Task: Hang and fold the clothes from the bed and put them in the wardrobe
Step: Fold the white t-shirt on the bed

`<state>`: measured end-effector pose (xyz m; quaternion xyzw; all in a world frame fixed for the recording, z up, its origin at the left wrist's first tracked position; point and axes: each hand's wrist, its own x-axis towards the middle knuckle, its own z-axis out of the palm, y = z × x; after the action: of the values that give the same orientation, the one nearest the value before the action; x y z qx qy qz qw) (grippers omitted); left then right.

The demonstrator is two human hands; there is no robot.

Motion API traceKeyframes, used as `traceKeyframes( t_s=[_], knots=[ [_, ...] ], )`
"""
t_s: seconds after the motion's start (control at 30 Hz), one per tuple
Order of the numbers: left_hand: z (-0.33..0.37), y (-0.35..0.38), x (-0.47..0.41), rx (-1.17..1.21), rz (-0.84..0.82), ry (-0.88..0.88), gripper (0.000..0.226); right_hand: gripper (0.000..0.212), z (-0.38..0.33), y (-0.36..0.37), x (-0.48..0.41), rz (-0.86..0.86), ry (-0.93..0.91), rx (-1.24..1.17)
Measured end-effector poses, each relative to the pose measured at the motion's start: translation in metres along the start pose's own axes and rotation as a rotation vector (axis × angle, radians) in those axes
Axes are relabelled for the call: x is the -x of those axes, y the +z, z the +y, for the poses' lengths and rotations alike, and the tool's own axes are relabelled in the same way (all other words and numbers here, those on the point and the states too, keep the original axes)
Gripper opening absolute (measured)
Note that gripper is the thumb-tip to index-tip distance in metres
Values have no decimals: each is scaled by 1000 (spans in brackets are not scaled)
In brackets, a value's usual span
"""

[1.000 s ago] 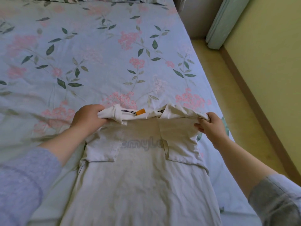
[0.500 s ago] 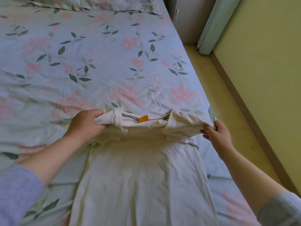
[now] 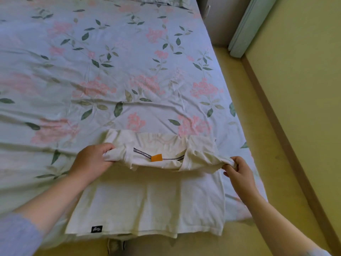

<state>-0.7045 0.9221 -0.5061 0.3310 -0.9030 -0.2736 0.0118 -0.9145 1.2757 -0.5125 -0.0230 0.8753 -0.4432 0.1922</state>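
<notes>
On bed (image 3: 118, 58), by near edge: cream T-shirt (image 3: 147, 206) mid-fold, held at both ends.
Lies flat on floral sheet (image 3: 55, 93) with hem at mattress edge and black label (image 3: 96, 228) at hem corner. Doubled over at collar end, orange tag (image 3: 156, 157) facing up (neck tape visible too). Held at left end of fold by curled fingers of left hand (image 3: 91, 161); pinched at right end between thumb and fingers of right hand (image 3: 238, 169).

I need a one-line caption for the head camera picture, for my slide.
Both hands, left and right, grip the collar end of a cream T-shirt on the floral bedsheet.
</notes>
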Motion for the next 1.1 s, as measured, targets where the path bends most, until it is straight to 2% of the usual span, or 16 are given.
traceKeyframes(
  t_s=[0.07, 0.17, 0.2, 0.23, 0.4, 0.47, 0.5, 0.53, 0.67, 0.8, 0.87, 0.93, 1.0, 1.03, 1.1],
  knots=[
    [-12, 17, 25, -133, -79, 27, 16, 12, 20, -1, 20, -61, -28, 120],
    [-35, 58, 81, -357, -453, 19, 25, 36, 69, -3, 62, -288, -1, 484],
    [-39, 71, 100, -370, -568, -13, 27, 39, 84, -5, 73, -357, 9, 578],
    [-43, 79, 111, -345, -608, -34, 28, 40, 92, -4, 78, -373, 25, 604],
    [-47, 92, 92, -147, -403, -59, 21, 58, 90, 30, 62, -93, 250, 276],
    [-45, 103, 89, -92, -418, -41, 14, 51, 96, 40, 56, -32, 357, 232],
    [-44, 108, 90, -67, -418, -32, 11, 36, 96, 42, 54, -23, 378, 236],
    [-43, 112, 89, -44, -405, -23, 9, 24, 95, 43, 50, -17, 369, 235],
    [-32, 123, 76, 7, -361, 2, 8, 21, 83, 53, 38, 0, 289, 155],
    [-30, 132, 78, 0, -363, -3, 8, 8, 65, 65, 41, -55, 298, -62],
    [-29, 134, 78, 36, -365, -16, 8, 15, 46, 67, 37, -143, 342, -283],
    [-29, 133, 79, 62, -399, -29, 11, 15, 28, 62, 31, -216, 432, -668],
    [-31, 132, 80, 72, -427, -51, 12, 11, 28, 52, 29, -204, 514, -958],
    [-32, 131, 81, 74, -436, -63, 14, 12, 37, 47, 32, -188, 560, -967],
    [-32, 130, 80, 71, -436, -64, 18, 19, 62, 39, 40, -145, 670, -807]
  ],
)
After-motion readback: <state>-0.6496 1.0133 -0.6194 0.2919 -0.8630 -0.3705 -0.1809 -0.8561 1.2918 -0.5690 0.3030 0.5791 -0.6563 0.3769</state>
